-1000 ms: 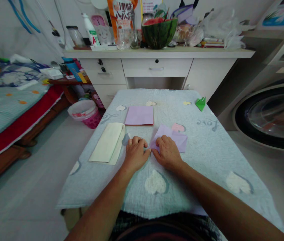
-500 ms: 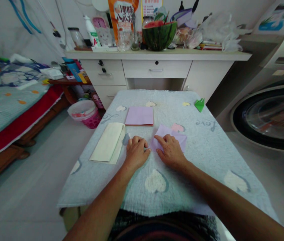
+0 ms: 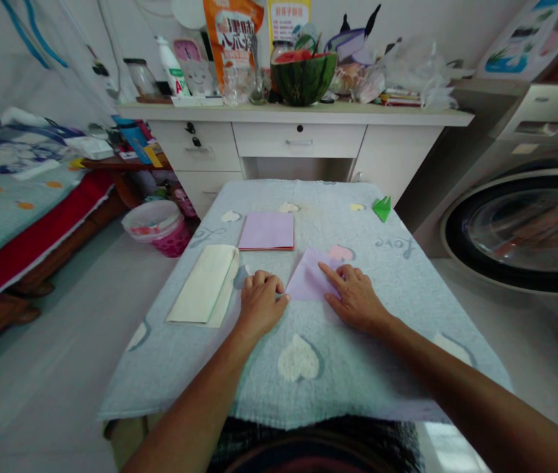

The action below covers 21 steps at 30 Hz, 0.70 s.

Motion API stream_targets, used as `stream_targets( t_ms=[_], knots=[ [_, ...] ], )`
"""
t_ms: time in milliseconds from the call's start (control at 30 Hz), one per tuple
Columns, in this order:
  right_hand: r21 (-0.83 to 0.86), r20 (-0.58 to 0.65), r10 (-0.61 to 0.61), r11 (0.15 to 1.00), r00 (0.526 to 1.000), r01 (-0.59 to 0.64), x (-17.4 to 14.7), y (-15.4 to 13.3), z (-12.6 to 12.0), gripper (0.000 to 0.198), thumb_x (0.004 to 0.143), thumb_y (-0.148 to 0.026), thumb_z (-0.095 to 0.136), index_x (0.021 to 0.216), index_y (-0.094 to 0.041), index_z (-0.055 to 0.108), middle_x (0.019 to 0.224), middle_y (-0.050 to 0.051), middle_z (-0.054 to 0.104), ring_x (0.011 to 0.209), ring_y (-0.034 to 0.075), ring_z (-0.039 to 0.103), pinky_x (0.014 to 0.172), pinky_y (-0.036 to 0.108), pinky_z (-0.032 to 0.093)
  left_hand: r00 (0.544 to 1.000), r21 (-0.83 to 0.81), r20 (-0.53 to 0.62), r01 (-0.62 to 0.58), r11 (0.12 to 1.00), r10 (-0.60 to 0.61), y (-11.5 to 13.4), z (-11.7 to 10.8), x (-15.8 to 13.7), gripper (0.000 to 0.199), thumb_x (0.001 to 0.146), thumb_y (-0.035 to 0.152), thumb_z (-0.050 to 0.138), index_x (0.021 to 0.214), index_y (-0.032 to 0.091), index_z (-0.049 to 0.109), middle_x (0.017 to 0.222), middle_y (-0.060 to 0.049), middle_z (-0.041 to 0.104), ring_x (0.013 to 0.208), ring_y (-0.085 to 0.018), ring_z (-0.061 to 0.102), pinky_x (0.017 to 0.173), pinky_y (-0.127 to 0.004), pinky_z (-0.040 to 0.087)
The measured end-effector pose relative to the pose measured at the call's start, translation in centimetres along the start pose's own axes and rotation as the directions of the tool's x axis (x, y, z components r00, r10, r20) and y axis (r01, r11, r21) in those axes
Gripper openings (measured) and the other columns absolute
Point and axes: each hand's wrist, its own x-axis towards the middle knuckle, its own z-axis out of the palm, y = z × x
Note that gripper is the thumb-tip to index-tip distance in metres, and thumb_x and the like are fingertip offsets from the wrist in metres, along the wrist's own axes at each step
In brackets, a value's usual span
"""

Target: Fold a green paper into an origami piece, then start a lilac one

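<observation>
A sheet of light purple paper point(image 3: 308, 274), folded into a triangle-like shape, lies flat on the cloth-covered table. At its left corner is my left hand point(image 3: 262, 303), fingers curled, with the thumb and fingertips closed on the corner. My right hand point(image 3: 356, 295) rests on the paper's right part, index finger stretched out and thumb apart, hiding that side. Beyond the hands lies a square stack of paper point(image 3: 266, 230), purple on top with a red edge below. A folded cream cloth or paper point(image 3: 204, 286) is left of my left hand.
A small green folded paper piece point(image 3: 382, 208) sits at the table's far right corner. Behind stands a white desk point(image 3: 299, 116) carrying a cut watermelon point(image 3: 303, 79), jars and bags. A washing machine point(image 3: 520, 171) is at right, a pink bin point(image 3: 158, 226) at left.
My right hand has slid rightward across the purple paper, uncovering more of its middle. My left hand stays at the left corner. The whole view has shifted slightly.
</observation>
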Motion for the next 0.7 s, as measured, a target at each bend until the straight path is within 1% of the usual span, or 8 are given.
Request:
stream_targets(
  t_ms=[267,433,500,533,600,633,667,700],
  knots=[
    [-0.040,-0.028,0.050,0.998,0.998,-0.051,-2.0,3.1,-0.2,0.062,0.090,-0.040,0.049,0.149,-0.031,0.031,0.120,0.012,0.050,0.097,0.026,0.046,0.085,0.039,0.035,1.000,0.016,-0.005,-0.011,1.000,0.011,-0.2,0.2,0.1,0.011,0.078,0.031,0.062,0.082,0.021,0.060,0.102,-0.005,0.051,0.098,-0.026,0.046,0.089,-0.043,0.039],
    [-0.035,-0.035,0.051,0.998,0.998,-0.052,-3.2,5.0,-0.4,0.060,0.090,-0.038,0.050,0.148,-0.031,0.033,0.124,0.013,0.050,0.100,0.027,0.048,0.088,0.043,0.037,1.000,0.028,0.001,-0.016,0.999,0.016,-0.2,0.2,0.1,0.010,0.079,0.031,0.060,0.083,0.022,0.060,0.102,-0.006,0.052,0.098,-0.027,0.047,0.087,-0.043,0.040],
    [0.029,-0.028,0.046,0.999,0.999,-0.045,-3.2,5.8,-0.6,0.064,0.088,-0.037,0.052,0.149,-0.028,0.031,0.125,0.013,0.050,0.102,0.028,0.048,0.090,0.045,0.039,1.000,0.023,0.000,-0.030,0.999,0.030,-0.3,0.2,0.0,0.009,0.079,0.030,0.060,0.083,0.021,0.060,0.103,-0.006,0.052,0.099,-0.026,0.047,0.088,-0.043,0.039],
    [0.096,-0.020,0.051,0.994,0.999,-0.048,-3.1,6.2,-0.8,0.067,0.087,-0.036,0.053,0.149,-0.025,0.030,0.125,0.014,0.051,0.103,0.028,0.049,0.090,0.045,0.040,0.999,0.022,-0.004,-0.038,0.999,0.038,-0.3,0.2,0.0,0.009,0.079,0.029,0.060,0.083,0.021,0.060,0.102,-0.006,0.052,0.099,-0.026,0.048,0.089,-0.042,0.039],
    [0.302,0.017,0.094,0.949,0.995,-0.095,-2.6,7.0,-1.5,0.071,0.085,-0.037,0.054,0.149,-0.020,0.027,0.120,0.013,0.054,0.099,0.025,0.053,0.086,0.041,0.043,0.998,0.023,-0.017,-0.055,0.998,0.055,-0.4,0.2,-0.1,0.008,0.080,0.029,0.059,0.082,0.021,0.059,0.102,-0.005,0.053,0.099,-0.026,0.048,0.088,-0.042,0.039],
    [0.404,0.058,0.152,0.900,0.987,-0.162,-2.3,7.2,-1.8,0.064,0.088,-0.037,0.050,0.147,-0.020,0.031,0.115,0.012,0.057,0.091,0.021,0.056,0.081,0.038,0.046,0.998,0.023,-0.027,-0.060,0.998,0.061,-0.4,0.3,-0.1,0.008,0.080,0.029,0.059,0.082,0.021,0.059,0.101,-0.005,0.053,0.099,-0.026,0.048,0.088,-0.042,0.039],
    [0.451,0.100,0.193,0.866,0.976,-0.217,-1.9,7.3,-2.2,0.056,0.090,-0.038,0.046,0.142,-0.019,0.038,0.109,0.011,0.059,0.084,0.019,0.058,0.076,0.035,0.048,0.997,0.021,-0.038,-0.064,0.998,0.065,-0.4,0.3,0.0,0.007,0.080,0.029,0.059,0.082,0.022,0.059,0.100,-0.005,0.054,0.098,-0.026,0.048,0.087,-0.041,0.039],
    [0.449,0.103,0.218,0.861,0.971,-0.241,-1.6,7.3,-2.6,0.049,0.089,-0.038,0.047,0.134,-0.017,0.048,0.105,0.011,0.060,0.082,0.019,0.058,0.075,0.034,0.048,0.996,0.014,-0.050,-0.067,0.998,0.068,-0.4,0.3,0.0,0.006,0.079,0.027,0.059,0.082,0.022,0.058,0.099,-0.005,0.054,0.098,-0.026,0.048,0.087,-0.041,0.039]
  ],
)
